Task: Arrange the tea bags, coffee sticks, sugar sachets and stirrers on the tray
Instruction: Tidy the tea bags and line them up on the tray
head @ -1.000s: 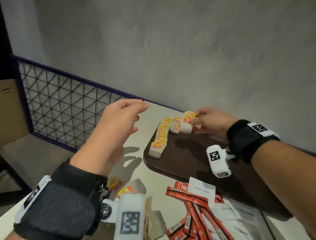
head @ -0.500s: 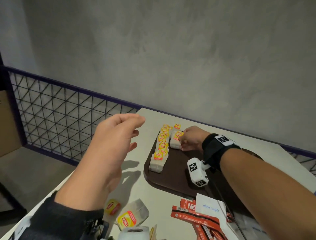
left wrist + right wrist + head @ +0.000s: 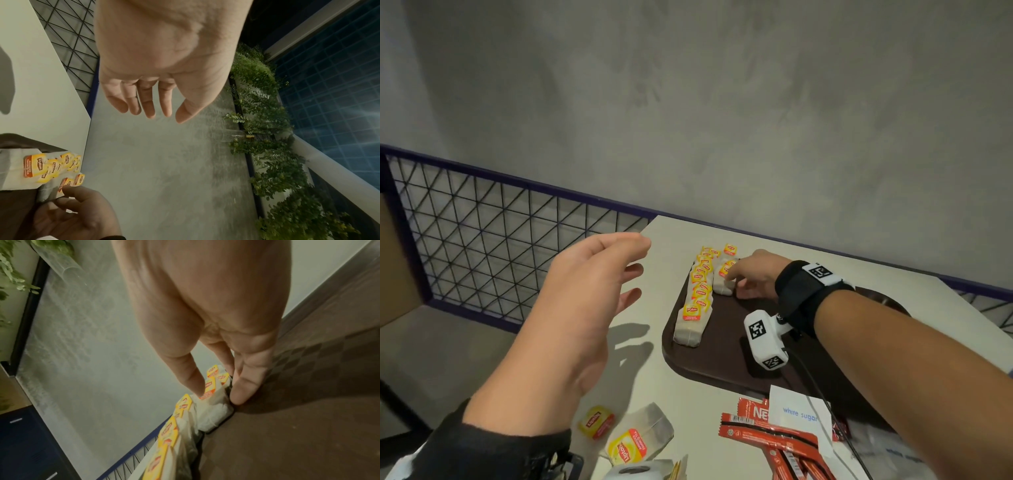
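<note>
My right hand (image 3: 751, 275) is down at the far corner of the brown tray (image 3: 722, 356), thumb and fingertips (image 3: 242, 391) pinching a small clump of tea bags (image 3: 724, 279) just beside the long overlapping row (image 3: 697, 301). These bags should handle light, soft and papery; I judge the sides of the pouch the best hold, since the tags hang on thread and would swing. My left hand (image 3: 582, 308) hovers over the table, fingers spread loosely, holding nothing. Counts: roughly nine tags in the row, overlap prevents certainty; two or three bags in the clump; two loose tea bags (image 3: 640, 442) on the table near me; several red coffee sticks (image 3: 774, 442), number unclear; one readable white sugar sachet (image 3: 798, 409). No stirrers seen.
</note>
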Tool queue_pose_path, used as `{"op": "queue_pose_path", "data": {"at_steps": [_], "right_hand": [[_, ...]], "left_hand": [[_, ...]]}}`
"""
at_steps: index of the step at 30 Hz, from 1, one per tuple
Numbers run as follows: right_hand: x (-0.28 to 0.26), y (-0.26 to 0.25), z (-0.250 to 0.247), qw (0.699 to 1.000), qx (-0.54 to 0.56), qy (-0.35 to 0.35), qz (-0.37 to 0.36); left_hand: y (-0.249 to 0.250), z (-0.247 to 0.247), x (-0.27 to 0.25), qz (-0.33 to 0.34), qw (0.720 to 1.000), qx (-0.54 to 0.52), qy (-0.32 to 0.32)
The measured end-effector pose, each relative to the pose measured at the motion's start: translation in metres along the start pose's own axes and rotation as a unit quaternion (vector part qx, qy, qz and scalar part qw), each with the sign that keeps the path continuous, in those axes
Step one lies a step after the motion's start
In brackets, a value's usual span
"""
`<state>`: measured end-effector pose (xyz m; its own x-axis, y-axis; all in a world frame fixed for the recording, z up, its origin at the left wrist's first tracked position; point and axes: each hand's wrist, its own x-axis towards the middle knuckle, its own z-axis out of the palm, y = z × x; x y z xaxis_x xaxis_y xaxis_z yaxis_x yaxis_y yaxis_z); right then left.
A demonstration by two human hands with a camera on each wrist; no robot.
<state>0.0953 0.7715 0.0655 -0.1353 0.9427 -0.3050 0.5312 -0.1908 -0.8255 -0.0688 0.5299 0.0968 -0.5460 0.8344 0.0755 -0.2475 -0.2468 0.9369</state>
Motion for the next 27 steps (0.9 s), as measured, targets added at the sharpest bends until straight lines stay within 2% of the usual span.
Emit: {"op": "queue_pose_path", "data": {"at_steps": [11, 22, 27], "right_hand": [[0.013, 0.01, -0.001, 1.0, 0.012, 0.015, -0.01], [0.025, 0.013, -0.001, 0.994, 0.105, 0.014, -0.001], [0.03, 0.014, 0.0, 0.996, 0.09, 0.016, -0.001]], "left_hand": [[-0.005, 0.001, 0.001, -0.001, 1.0, 0.006, -0.004], [-0.01, 0.002, 0.002, -0.003, 1.0, 0.013, -0.004], [-0.011, 0.001, 0.002, -0.003, 1.0, 0.019, -0.004]]}}
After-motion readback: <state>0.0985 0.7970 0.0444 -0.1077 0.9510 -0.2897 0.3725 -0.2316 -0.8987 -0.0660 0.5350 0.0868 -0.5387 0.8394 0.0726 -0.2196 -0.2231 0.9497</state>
